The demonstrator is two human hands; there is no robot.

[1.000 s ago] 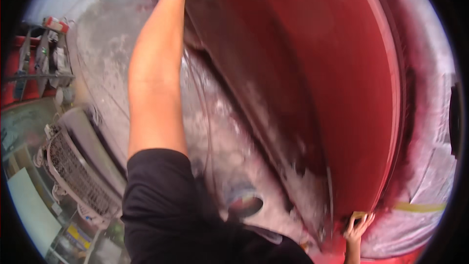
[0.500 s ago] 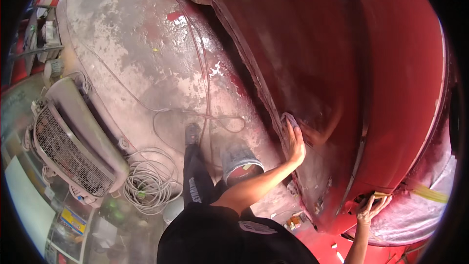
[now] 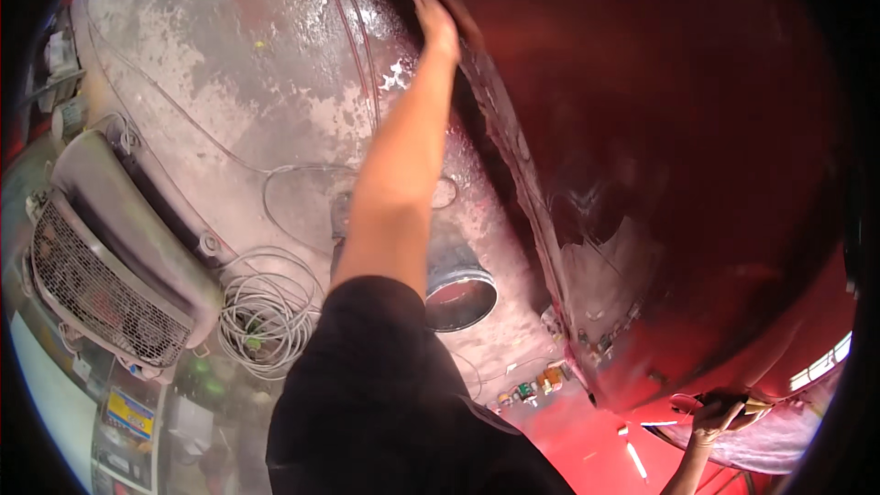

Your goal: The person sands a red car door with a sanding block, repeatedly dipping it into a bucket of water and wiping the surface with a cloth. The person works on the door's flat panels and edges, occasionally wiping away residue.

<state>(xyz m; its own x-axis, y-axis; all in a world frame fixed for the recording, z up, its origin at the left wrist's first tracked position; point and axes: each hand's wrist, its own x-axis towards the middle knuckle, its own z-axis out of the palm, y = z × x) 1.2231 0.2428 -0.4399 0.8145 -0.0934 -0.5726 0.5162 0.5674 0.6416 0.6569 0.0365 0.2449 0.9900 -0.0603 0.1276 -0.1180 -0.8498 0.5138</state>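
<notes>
A large, glossy red car body panel [image 3: 678,174] fills the right side, its left edge dusty and rough. My left arm reaches far forward along that edge. There my left hand [image 3: 438,29] closes at the panel's border, slightly blurred; the underside of its fingers is hidden. At the near right corner, my right hand [image 3: 720,417] has its fingers curled round the panel's lower edge. A small tan piece shows beside these fingers, too small to name. A dull grey patch [image 3: 605,266] marks the panel's lower left part.
A dark bucket [image 3: 461,301] stands on the worn floor near my body. Coiled hose [image 3: 266,325] lies left of it, beside a dusty car grille [image 3: 110,284]. Thin hoses [image 3: 357,46] trail across the floor. Small items [image 3: 541,383] lie by the panel's near end.
My left hand has moved forward from the panel's lower left edge to far along it. The panel's right side appears raised and tilted. My right hand stays at the near right corner.
</notes>
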